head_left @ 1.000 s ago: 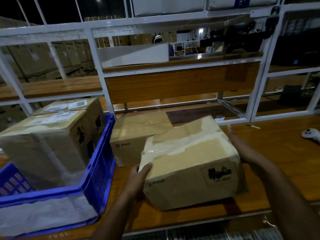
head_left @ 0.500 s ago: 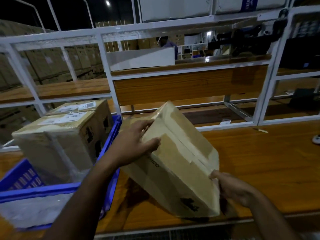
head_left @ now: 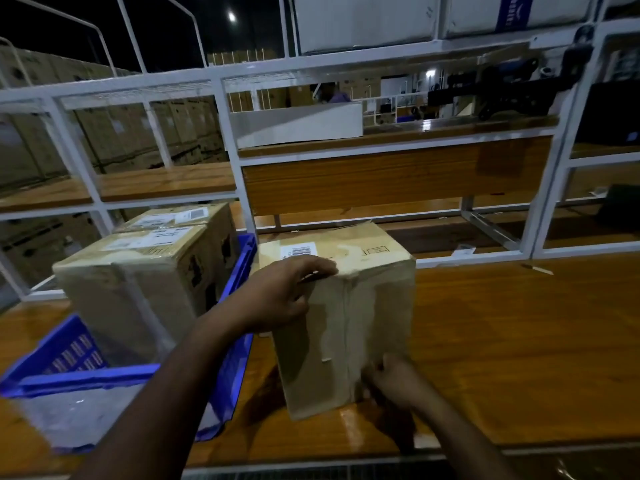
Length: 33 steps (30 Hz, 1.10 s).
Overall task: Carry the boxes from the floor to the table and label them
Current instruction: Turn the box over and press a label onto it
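Three cardboard boxes: two labelled ones [head_left: 145, 271] in the blue crate [head_left: 239, 341], one box [head_left: 346, 323] upright on the wooden table [head_left: 502, 341] just beside it. Left hand [head_left: 280, 296] curled over its top near edge, fingers [head_left: 311, 268] gripping; right hand [head_left: 394, 379] against its lower front, grip blurred, unclear.

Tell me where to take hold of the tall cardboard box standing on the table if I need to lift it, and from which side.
Probably best to clamp the cardboard box by its two opposite side faces, low down, one hand from each side. It stands upright on the table, so a top-only hold could tip it. Now the left hand rests on the top near edge and the right hand at the lower front right corner. The blue crate crowds the left side.
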### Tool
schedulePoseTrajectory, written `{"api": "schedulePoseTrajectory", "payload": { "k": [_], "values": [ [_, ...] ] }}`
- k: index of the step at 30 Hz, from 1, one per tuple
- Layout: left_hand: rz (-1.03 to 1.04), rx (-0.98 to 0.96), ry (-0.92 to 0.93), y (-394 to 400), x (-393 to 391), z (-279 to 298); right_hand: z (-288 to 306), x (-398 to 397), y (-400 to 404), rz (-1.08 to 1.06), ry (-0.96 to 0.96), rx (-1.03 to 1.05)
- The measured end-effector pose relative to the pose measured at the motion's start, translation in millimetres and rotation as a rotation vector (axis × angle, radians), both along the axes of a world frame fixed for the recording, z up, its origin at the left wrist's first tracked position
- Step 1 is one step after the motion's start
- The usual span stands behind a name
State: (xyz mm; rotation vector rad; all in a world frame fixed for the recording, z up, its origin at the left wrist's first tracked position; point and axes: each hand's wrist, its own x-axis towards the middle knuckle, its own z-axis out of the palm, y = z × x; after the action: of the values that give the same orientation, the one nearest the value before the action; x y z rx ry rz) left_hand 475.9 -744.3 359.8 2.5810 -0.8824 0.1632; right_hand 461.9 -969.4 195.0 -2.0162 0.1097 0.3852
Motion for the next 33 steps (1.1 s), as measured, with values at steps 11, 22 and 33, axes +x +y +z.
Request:
{"api": "schedulePoseTrajectory", "payload": {
  "k": [11,22,33],
  "values": [
    [0.221,0.100,-0.196,2.8,4.7,-17.8,115.8,30.8,18.4,-0.228,-1.351,-0.517],
    [0.287,0.122,-0.274,1.6,11.5,-26.0,106.2,49.9,24.8,-0.153,-1.143,-0.574],
    [0.378,0.004,-0.204,15.5,10.6,-36.5,92.1,48.4,2.9,-0.271,-1.093,-0.478]
  ]
}}
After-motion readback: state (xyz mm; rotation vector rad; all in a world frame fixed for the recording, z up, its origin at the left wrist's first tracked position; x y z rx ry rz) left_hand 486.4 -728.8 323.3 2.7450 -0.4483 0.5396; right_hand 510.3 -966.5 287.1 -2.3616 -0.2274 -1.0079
